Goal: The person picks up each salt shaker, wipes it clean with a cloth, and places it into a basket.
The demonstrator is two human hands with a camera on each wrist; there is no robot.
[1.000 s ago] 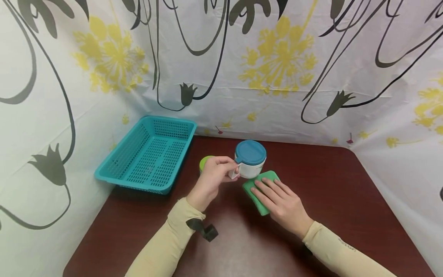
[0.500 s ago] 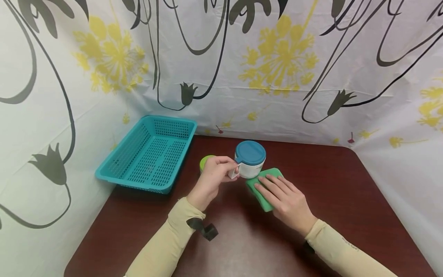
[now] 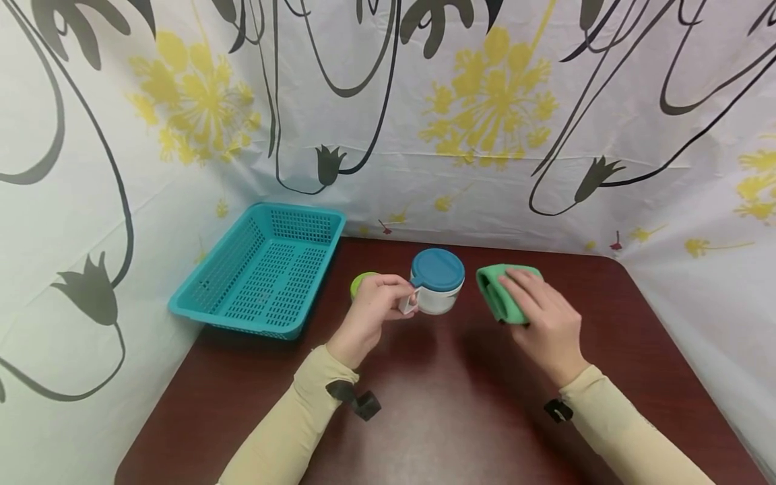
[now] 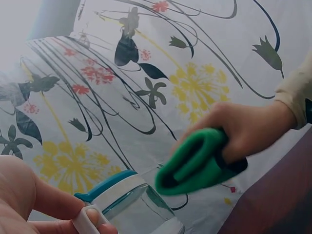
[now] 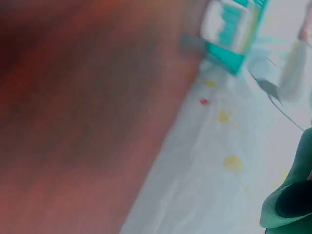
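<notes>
My left hand (image 3: 374, 306) pinches the white handle (image 3: 409, 302) of a clear jar (image 3: 436, 302) with a blue lid (image 3: 438, 269). In the left wrist view, thumb and fingers close on that handle, with the jar (image 4: 139, 207) beyond them. To the right of the jar, my right hand (image 3: 550, 323) grips a folded green cloth (image 3: 500, 296), raised off the table and apart from the jar. The cloth (image 4: 192, 165) shows its rolled fold in the left wrist view; only its edge (image 5: 282, 207) enters the right wrist view. Whether the jar touches the table I cannot tell.
A turquoise perforated basket (image 3: 267, 283) stands at the back left of the dark red table (image 3: 436, 417). A small lime-green round top (image 3: 359, 284) is partly hidden behind my left hand. A patterned white sheet (image 3: 388, 182) hangs along the table's back and sides.
My right hand has moved right and up with the green cloth, away from the jar, and its fingers now curl round the cloth. The left hand and the jar have barely moved.
</notes>
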